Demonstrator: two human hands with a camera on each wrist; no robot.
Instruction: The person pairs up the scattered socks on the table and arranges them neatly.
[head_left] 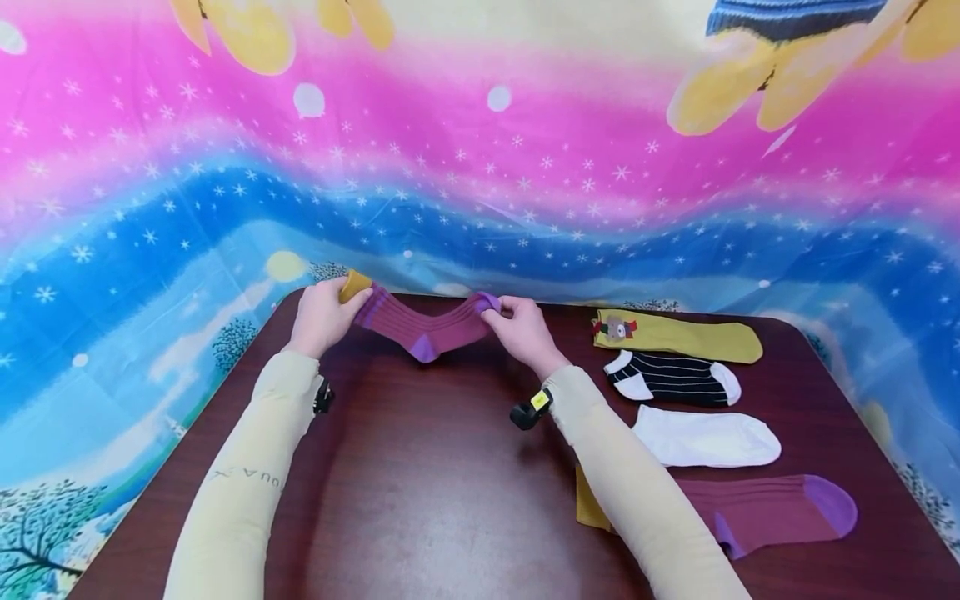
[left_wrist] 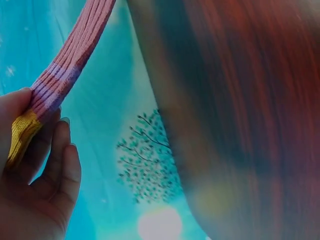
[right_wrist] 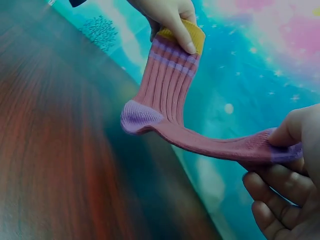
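A ribbed mauve sock point(head_left: 450, 330) with purple heel and toe and a mustard cuff hangs stretched between both hands over the table's far part. My left hand point(head_left: 321, 317) pinches it at the cuff, thumb on the front, as the left wrist view shows at the sock's striped end point(left_wrist: 50, 90). At the purple toe, my right hand point(head_left: 525, 333) pinches the other end between thumb and fingers. In the right wrist view the purple heel point(right_wrist: 140, 117) sags between the hands, and the sock seems raised off the table.
On the dark wooden table point(head_left: 420, 483), right side, lie a mustard sock point(head_left: 697, 337), a black striped sock point(head_left: 675, 379), a white sock point(head_left: 708, 437) and another mauve sock point(head_left: 780, 512), partly under the right forearm. A printed cloth point(head_left: 450, 167) hangs behind the table.
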